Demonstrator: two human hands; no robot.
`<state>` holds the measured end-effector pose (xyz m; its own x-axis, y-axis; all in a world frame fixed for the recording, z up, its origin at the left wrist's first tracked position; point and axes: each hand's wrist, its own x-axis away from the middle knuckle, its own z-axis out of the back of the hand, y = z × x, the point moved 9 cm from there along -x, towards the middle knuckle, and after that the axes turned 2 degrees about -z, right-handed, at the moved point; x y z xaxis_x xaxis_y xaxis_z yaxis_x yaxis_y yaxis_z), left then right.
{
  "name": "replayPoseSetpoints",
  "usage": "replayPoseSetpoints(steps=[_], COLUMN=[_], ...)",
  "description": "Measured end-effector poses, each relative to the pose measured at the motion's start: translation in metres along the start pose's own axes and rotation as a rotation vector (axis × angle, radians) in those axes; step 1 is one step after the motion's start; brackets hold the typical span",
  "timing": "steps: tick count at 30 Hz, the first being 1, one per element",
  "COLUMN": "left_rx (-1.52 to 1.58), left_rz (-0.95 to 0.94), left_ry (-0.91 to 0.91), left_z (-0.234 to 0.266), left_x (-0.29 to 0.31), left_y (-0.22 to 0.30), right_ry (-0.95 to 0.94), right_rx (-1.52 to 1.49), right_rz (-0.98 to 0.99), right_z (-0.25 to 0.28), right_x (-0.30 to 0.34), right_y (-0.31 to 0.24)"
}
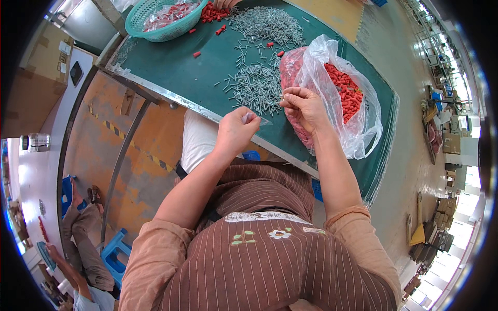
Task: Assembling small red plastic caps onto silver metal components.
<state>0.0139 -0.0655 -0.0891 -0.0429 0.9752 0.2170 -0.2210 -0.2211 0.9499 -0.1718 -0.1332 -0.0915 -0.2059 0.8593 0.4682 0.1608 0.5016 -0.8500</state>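
My left hand (237, 128) is closed on a small clear plastic bag (263, 122), just over the table's front edge. Thumb and fingers of my right hand (305, 108) are pinched around a small metal screw (281, 97), whose tip barely shows. Beyond my hands lies a loose pile of grey screws (254, 87) on the green table (171, 67). Right beside my right hand stands a large clear bag (368, 103) filled with red plastic wall plugs (343, 92).
A mint-green basket (155, 32) of filled small bags sits at the far left. A larger screw heap (267, 25) lies at the back, near another person's hand (226, 3). At lower left are a blue stool (115, 254) and a seated person (85, 243).
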Motion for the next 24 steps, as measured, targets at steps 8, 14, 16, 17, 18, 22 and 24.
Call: replayPoseSetpoints(steps=[8,14,16,17,18,22,24], left_rx=[-0.065,-0.093,-0.126,-0.125,-0.108,-0.098,-0.085], left_rz=[0.007,0.030,-0.070,-0.066,-0.052,-0.068,-0.057], left_ry=[0.014,0.025,0.059,0.060,0.044,0.028,0.014], left_z=[-0.009,-0.010,-0.009,-0.010,-0.011,-0.015,-0.015], left_x=[-0.010,-0.013,-0.015,-0.014,-0.014,-0.013,-0.013], left_y=[0.007,0.005,0.017,0.020,0.022,0.027,0.026], right_ry=[-0.086,-0.161,-0.243,-0.243,-0.236,-0.186,-0.141], right_rx=[-0.180,-0.243,-0.263,-0.262,-0.163,0.242,0.367], right_rz=[-0.021,-0.025,-0.038,-0.042,-0.030,0.099,0.125], right_z=[-0.006,-0.013,-0.025,-0.029,-0.034,-0.040,-0.042], right_x=[0.010,0.018,0.028,0.032,0.036,0.040,0.044], right_y=[-0.002,-0.001,-0.005,-0.007,-0.007,-0.012,-0.018])
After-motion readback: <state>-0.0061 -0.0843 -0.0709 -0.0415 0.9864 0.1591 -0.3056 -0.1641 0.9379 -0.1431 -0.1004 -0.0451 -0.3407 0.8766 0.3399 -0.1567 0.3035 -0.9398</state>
